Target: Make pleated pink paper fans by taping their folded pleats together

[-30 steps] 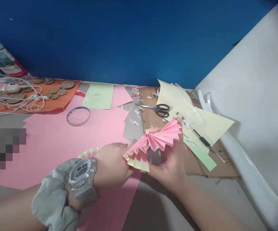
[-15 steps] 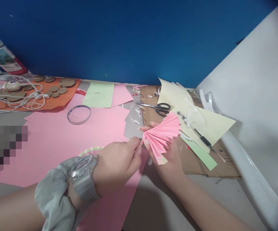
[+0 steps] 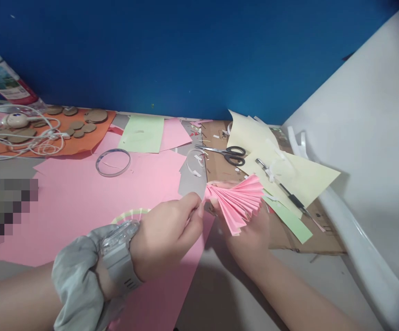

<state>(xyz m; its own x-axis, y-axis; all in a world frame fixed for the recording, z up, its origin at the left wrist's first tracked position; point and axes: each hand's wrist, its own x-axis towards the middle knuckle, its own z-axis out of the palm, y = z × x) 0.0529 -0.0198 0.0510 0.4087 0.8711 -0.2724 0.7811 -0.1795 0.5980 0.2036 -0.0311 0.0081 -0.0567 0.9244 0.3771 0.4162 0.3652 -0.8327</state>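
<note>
A pleated pink paper fan (image 3: pixel 242 202) spreads out to the right from a gathered end between my hands. My right hand (image 3: pixel 247 234) is closed around its narrow part, with the folds lying over the fingers and partly hiding them. At the gathered end, my left hand (image 3: pixel 172 230) pinches the paper between thumb and forefinger; the exact bit held is mostly covered. On the left wrist are a grey watch (image 3: pixel 122 257) and a grey-green scrunchie (image 3: pixel 78 276). Behind the left wrist, a pleated green and cream paper piece (image 3: pixel 132 214) shows in part.
Pink sheets (image 3: pixel 144 179) cover the left of the table. Black-handled scissors (image 3: pixel 232 154), cream paper (image 3: pixel 310 174), a pen (image 3: pixel 291 195) and a green strip (image 3: pixel 289 220) lie on cardboard (image 3: pixel 278 243). A tape ring (image 3: pixel 113 162), white cable (image 3: pixel 48 142) and bottle (image 3: pixel 8 80) are left.
The fan's pleats have drawn closer together and its top edge has dropped a little. My right fingers have shifted around the gathered end; the left hand stays nearly in place.
</note>
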